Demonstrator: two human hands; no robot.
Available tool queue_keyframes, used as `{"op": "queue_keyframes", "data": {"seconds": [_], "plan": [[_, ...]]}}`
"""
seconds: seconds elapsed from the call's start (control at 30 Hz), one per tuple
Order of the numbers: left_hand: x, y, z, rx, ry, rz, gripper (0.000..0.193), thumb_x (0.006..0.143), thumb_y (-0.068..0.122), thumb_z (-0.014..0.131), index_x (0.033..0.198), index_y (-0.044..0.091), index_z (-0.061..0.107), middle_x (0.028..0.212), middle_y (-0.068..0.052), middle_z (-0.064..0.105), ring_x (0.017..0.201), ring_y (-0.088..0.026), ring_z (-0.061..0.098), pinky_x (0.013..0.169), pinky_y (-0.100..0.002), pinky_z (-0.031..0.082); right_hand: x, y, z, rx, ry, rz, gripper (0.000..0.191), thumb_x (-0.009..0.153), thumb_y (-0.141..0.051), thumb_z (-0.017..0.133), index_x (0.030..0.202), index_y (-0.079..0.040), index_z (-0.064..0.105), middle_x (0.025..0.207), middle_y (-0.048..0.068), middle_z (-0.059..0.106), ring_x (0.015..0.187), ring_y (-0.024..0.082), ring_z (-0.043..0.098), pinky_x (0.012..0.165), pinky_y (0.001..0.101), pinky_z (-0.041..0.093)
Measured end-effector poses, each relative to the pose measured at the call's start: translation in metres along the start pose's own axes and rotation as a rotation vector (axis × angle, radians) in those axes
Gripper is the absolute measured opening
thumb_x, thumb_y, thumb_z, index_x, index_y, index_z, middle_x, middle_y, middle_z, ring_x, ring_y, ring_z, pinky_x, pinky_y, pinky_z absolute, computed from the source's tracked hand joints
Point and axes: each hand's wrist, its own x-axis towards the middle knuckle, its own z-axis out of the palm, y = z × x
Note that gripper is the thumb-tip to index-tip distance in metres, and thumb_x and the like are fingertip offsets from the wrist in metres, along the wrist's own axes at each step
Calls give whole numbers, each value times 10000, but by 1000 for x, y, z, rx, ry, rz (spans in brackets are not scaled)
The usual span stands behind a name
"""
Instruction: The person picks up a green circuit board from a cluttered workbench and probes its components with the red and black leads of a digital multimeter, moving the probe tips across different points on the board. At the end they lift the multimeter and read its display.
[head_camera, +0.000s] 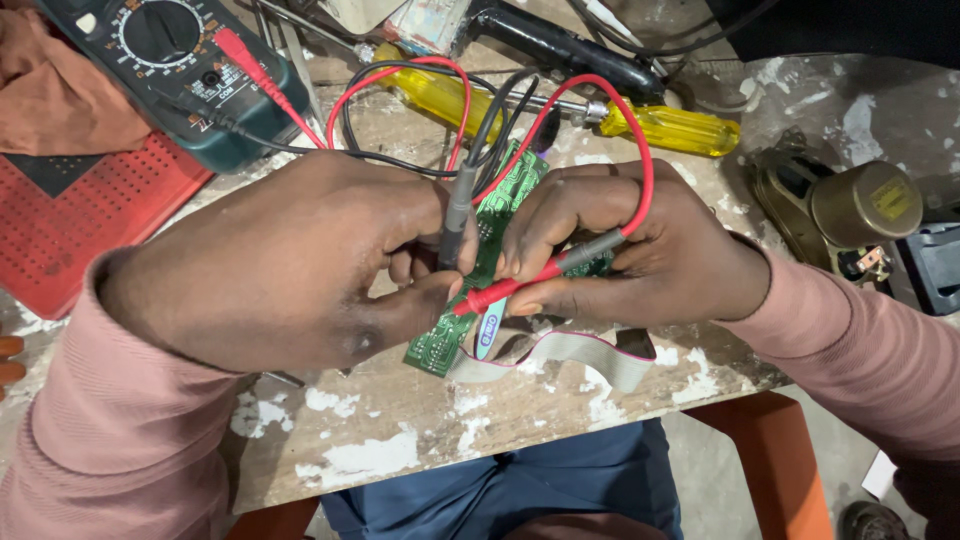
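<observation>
Currently, green circuit board (500, 215) is held edge-up between both hands, long axis diagonal. Left hand (290, 260) fingers are clamped on black probe (457, 215); right hand (630, 250) fingers on red probe (515, 286), both tips at the board above the worktop (400, 440).

A small yellow rectangular label (891, 200) sits on the top face of the brass-coloured round part (865, 205) at right. A narrow white tag (487, 330) with blue print lies below the green board (480, 260), near the table's front edge.
</observation>
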Motion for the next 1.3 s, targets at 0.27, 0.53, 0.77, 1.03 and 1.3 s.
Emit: {"op": "queue_keyframes", "data": {"seconds": [0.27, 0.53, 0.77, 1.03, 1.3], "plan": [[0, 0, 0, 0, 8, 10, 208, 831, 230, 739, 938, 57, 694, 808, -92, 691, 689, -221, 721, 596, -345, 532, 1, 0, 0, -24, 1, -9, 220, 908, -50, 842, 1028, -70, 660, 1047, 50, 739, 966, 131, 745, 863, 274, 595], [0, 4, -1, -4, -7, -45, 207, 840, 243, 731, 936, 64, 692, 790, -88, 686, 669, -224, 716, 586, -353, 524, 1, 1, 0, -26, -2, -19, 217, 911, -58, 842, 1032, -69, 662, 1054, 43, 732, 971, 132, 745, 857, 270, 594], [-2, 4, 0, 27, 15, 11, 196, 839, 225, 735, 952, 71, 696, 771, -99, 678, 675, -263, 694, 586, -370, 507, -3, 1, 1, -17, 4, -21, 218, 920, -48, 835, 1058, -62, 667, 1051, 45, 718, 986, 137, 721, 885, 292, 578], [-1, 2, 2, 2, -5, 7, 189, 796, 203, 752, 881, 52, 676, 781, -104, 663, 663, -251, 697, 584, -356, 516, -1, -3, -1, -28, -1, -8, 197, 912, -49, 836, 1019, -60, 671, 1051, 60, 727, 983, 146, 735, 878, 282, 586], [0, -1, 4, -6, 20, 89, 183, 788, 169, 750, 906, 57, 668, 809, -89, 683, 680, -239, 706, 592, -344, 518, 0, -3, -1, -40, -2, -14, 177, 919, -59, 826, 1010, -60, 675, 1040, 62, 729, 972, 148, 741, 866, 279, 589]]}}
